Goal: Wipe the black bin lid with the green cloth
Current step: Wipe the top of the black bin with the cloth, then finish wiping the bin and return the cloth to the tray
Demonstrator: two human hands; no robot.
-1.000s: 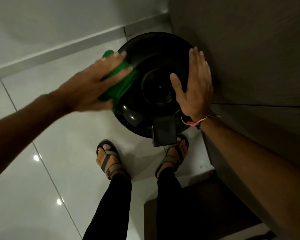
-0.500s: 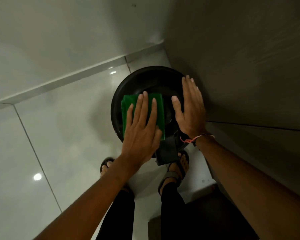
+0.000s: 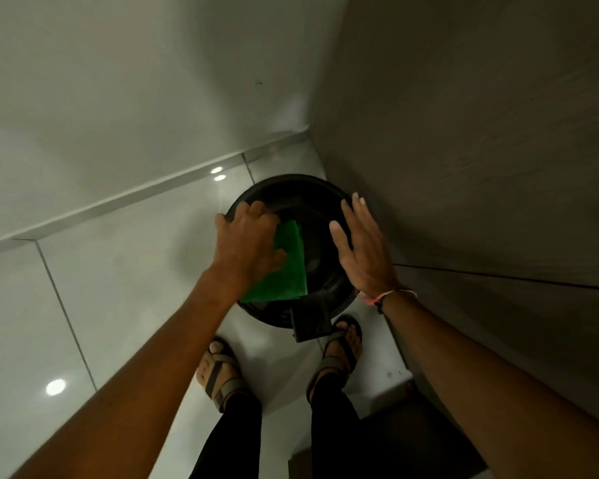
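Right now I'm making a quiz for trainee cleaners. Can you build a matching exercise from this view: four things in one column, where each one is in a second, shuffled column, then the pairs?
Things:
1. green cloth
2. right hand
3. left hand
4. bin lid

Places:
A. flat on the lid's right side, no cloth under it
B. pressing on the cloth
C. in the corner, by the dark panel
D. spread on the lid's left half

Pairs: 1-D, 2-A, 3-B, 4-C

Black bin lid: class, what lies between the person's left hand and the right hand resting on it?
In the head view, the green cloth under the left hand, then bare black bin lid up to the right hand.
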